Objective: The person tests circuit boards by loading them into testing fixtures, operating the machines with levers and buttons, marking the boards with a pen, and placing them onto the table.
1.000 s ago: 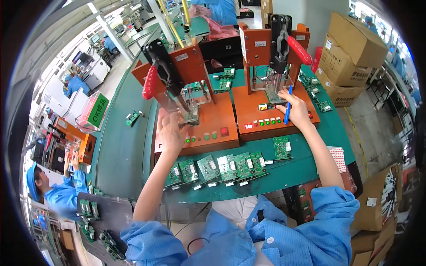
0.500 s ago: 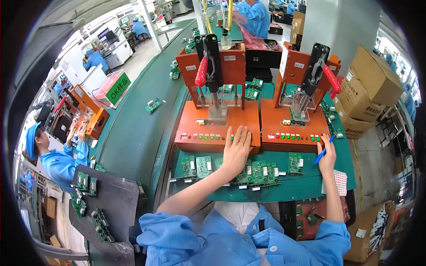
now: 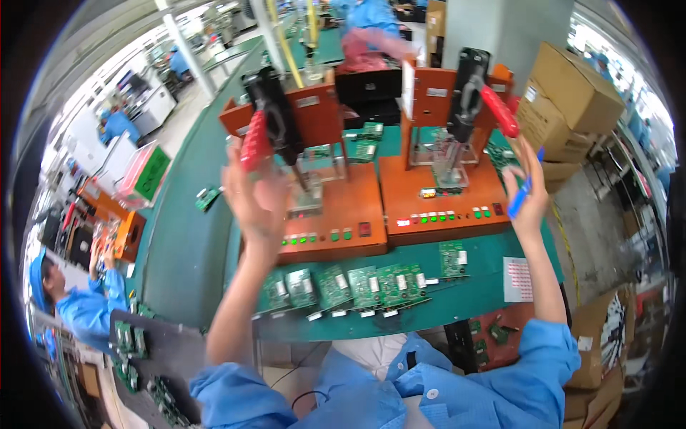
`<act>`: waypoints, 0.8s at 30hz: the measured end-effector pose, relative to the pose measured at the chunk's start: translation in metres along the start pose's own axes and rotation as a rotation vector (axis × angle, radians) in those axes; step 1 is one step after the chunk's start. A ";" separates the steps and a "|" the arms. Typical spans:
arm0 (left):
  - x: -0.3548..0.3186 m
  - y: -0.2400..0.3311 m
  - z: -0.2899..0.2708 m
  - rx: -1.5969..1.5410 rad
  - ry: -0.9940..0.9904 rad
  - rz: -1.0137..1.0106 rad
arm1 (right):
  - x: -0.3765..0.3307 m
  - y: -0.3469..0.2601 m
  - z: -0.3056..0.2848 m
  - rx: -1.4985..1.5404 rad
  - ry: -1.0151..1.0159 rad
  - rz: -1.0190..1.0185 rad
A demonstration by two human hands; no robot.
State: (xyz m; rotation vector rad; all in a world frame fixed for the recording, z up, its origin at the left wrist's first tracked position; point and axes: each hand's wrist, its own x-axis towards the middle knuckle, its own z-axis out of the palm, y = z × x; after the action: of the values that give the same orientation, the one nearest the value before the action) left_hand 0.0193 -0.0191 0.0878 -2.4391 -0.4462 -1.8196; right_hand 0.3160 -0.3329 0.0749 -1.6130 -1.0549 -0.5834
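My left hand (image 3: 256, 204) is raised against the red handle (image 3: 255, 143) of the left toggle clamp; motion smears its fingers, so I cannot tell whether they wrap round it. This clamp stands on an orange test fixture (image 3: 350, 193) with small green buttons along its front. My right hand (image 3: 530, 204) holds a blue pen (image 3: 522, 196), its fingers reaching up just below the red handle (image 3: 500, 113) of the second clamp. Under that clamp, a clear plate sits over a circuit board (image 3: 449, 191) on the right orange fixture (image 3: 400, 182).
Several green circuit boards (image 3: 364, 286) lie in a row before the fixtures, with one board (image 3: 452, 259) apart. A sticker sheet (image 3: 518, 280) lies at the right table edge. A conveyor (image 3: 189, 254) runs along the left; cardboard boxes (image 3: 572, 100) stand at the right.
My left hand has left the front of the left fixture and risen to its red handle. My right hand, still with the pen, has lifted towards the right handle. The view has shifted.
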 end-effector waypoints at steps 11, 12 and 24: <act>0.221 -0.045 -0.002 -0.425 -0.329 -0.607 | 0.226 -0.057 0.027 0.181 -0.025 0.102; 0.245 -0.062 0.011 -0.384 -0.407 -0.648 | 0.251 -0.054 0.031 0.099 -0.084 0.313; -0.038 -0.095 -0.028 -0.195 -0.613 -0.497 | -0.023 0.051 0.028 -0.268 -0.303 0.229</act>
State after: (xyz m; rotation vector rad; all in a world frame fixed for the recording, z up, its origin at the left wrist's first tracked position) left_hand -0.0420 0.0580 0.0492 -3.2357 -1.0328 -1.2180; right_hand 0.3448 -0.3161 0.0217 -2.0741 -1.0199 -0.3423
